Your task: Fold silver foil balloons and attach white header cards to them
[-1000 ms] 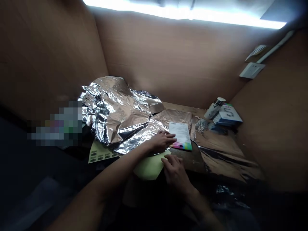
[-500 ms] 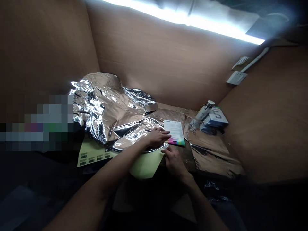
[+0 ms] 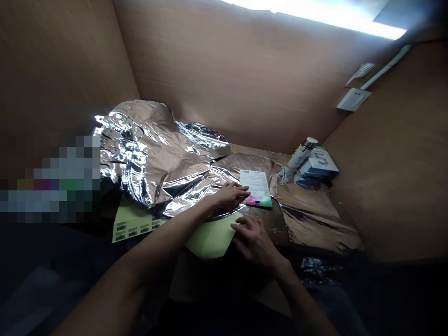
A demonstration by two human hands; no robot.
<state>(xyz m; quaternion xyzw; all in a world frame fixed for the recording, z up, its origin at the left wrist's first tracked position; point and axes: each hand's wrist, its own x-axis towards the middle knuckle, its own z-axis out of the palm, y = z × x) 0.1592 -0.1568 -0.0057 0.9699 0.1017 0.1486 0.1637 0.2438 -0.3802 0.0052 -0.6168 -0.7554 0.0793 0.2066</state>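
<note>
A flat white packet (image 3: pixel 257 183) with printed text, a small barcode and a rainbow-coloured lower band lies on the bench. My left hand (image 3: pixel 229 195) rests over its left edge with the fingers stretched out flat. Below it, my right hand (image 3: pixel 254 237) hovers with thumb and fingers apart, by the right edge of a yellow label sheet (image 3: pixel 212 238). Whether its fingertips touch the sheet I cannot tell. Barcode labels (image 3: pixel 133 231) show on the sheet's left part; my left forearm and crumpled silver film (image 3: pixel 182 172) cover its middle.
At the back right stand a white bottle with a silver cap (image 3: pixel 304 151) and a stack of white boxes (image 3: pixel 320 163). Flat foil sheeting (image 3: pixel 318 217) covers the right of the bench. Board walls (image 3: pixel 217 79) enclose it, with a socket (image 3: pixel 353 99) on the back wall.
My right hand has drawn back from the packet's lower edge, and its fingers have spread. My left hand stays on the packet. The view has tilted slightly downward.
</note>
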